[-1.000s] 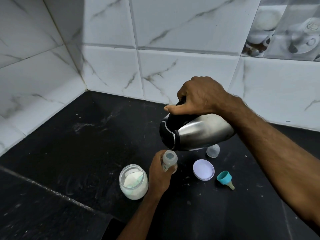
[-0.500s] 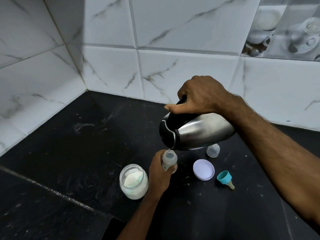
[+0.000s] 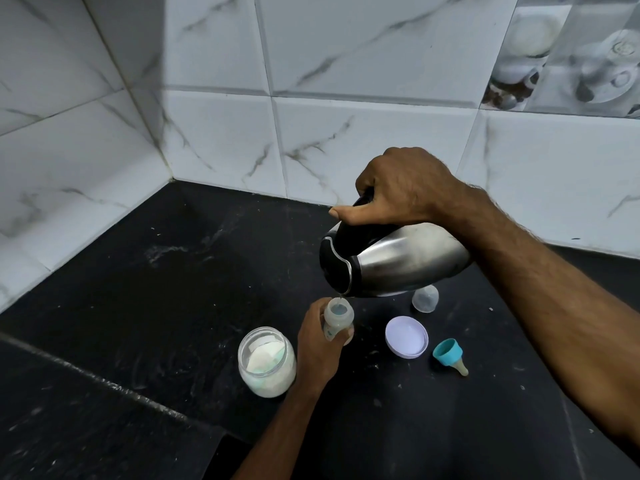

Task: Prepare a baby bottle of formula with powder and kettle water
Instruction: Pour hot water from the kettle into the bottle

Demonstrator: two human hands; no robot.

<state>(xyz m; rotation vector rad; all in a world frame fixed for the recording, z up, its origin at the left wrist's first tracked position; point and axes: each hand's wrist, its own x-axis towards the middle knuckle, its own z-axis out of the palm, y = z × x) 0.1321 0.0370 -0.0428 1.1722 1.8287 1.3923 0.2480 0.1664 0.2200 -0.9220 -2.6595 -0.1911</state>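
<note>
Since a second ago: water now trickling from kettle (image 3: 398, 261) into bottle (image 3: 337, 318) | hands: right hand (image 3: 405, 195) clamped on kettle handle, left hand (image 3: 320, 344) wrapped round bottle on desk (image 3: 173, 289) | handling: light, tippy (grip low on body).

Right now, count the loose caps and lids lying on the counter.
3: a clear cap just under the kettle, a white lid in front of it, and a teal teat cap right of the lid. The kettle may hide others.
</note>
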